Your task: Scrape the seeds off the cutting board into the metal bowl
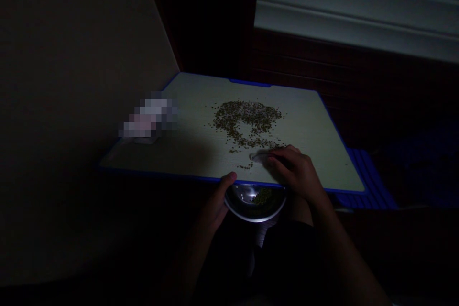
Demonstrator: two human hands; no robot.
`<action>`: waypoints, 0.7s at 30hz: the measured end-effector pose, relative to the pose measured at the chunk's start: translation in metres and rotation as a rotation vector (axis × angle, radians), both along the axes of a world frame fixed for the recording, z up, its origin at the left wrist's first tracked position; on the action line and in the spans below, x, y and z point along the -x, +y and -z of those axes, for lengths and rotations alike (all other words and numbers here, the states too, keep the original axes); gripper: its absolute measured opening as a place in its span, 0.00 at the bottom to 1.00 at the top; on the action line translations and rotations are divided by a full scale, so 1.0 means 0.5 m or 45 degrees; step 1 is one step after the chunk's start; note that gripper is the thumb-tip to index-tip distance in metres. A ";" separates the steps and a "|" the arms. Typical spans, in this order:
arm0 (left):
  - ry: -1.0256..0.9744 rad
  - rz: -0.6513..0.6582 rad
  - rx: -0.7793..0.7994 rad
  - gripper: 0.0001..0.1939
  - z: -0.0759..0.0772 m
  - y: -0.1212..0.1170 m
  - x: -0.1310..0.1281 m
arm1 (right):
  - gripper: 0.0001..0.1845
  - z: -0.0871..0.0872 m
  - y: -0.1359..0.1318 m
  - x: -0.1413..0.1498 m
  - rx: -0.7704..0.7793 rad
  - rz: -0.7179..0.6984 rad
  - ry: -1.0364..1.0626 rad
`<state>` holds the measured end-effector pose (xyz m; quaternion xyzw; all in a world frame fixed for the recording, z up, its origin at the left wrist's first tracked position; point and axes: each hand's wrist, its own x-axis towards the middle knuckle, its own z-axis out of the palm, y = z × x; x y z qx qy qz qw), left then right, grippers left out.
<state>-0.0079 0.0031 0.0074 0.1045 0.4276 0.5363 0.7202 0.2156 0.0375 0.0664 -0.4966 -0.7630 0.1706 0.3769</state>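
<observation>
Small greenish-brown beans or seeds (247,117) lie spread over a pale board with a blue rim (304,105). My right hand (296,169) is above the board's near edge, fingers pinched on a small pale, see-through piece (256,157) whose kind I cannot make out. A few seeds lie just beside that piece. At the near edge, my left hand (218,201) grips the left side of a shiny metal bowl (256,219), its thumb on the board's rim and its other fingers mostly hidden. Part of the bowl is under the board, and some green seeds are inside it.
A blurred-out pale object (147,119) sits at the board's left side, against a wall (89,57). Blue striped fabric or matting (369,177) shows at the right. White horizontal panels (358,0) stand at the back. The surroundings are very dark.
</observation>
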 end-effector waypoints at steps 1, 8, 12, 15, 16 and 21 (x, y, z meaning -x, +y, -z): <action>0.001 0.000 0.003 0.33 -0.001 0.000 0.000 | 0.08 0.000 0.000 0.000 0.001 -0.013 0.000; 0.018 -0.018 0.013 0.31 0.002 -0.001 0.001 | 0.07 -0.004 -0.003 -0.001 0.009 -0.045 0.015; 0.005 -0.016 0.007 0.30 0.002 -0.001 0.002 | 0.06 -0.004 -0.004 -0.001 0.006 -0.041 0.030; 0.014 -0.029 0.021 0.30 0.001 -0.001 0.002 | 0.07 -0.005 -0.004 -0.001 0.008 -0.043 0.037; 0.021 -0.037 0.030 0.29 0.001 -0.001 0.001 | 0.07 -0.005 -0.004 -0.001 0.005 -0.051 0.033; 0.034 -0.011 0.028 0.27 0.004 0.001 0.001 | 0.07 -0.008 -0.004 -0.001 0.006 -0.089 0.033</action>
